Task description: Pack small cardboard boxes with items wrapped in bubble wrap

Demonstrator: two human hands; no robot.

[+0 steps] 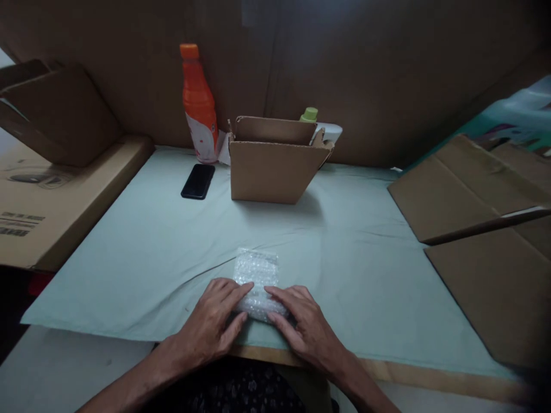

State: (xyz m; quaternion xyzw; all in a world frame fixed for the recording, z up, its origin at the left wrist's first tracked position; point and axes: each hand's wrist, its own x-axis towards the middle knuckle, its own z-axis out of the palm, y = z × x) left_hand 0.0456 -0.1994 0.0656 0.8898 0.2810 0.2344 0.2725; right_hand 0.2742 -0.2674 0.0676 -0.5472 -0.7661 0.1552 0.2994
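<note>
At the lower centre of the frame, your left hand [213, 324] and right hand [303, 327] lay flat, fingers pressing down on a small clear bubble-wrap bundle [257, 281] on the pale green counter [365, 258], not gripping it. It looked light, soft and springy, likely slippery; you would best have pinched it by its two short ends. Farther up sat an open brown cardboard box [271, 169], a black phone [198, 181] and an orange bottle [198, 106].

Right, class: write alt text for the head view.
Left hand and right hand press a clear bubble-wrap bundle on a pale green table cover; behind stand an open brown cardboard box, black phone and orange bottle.
</note>
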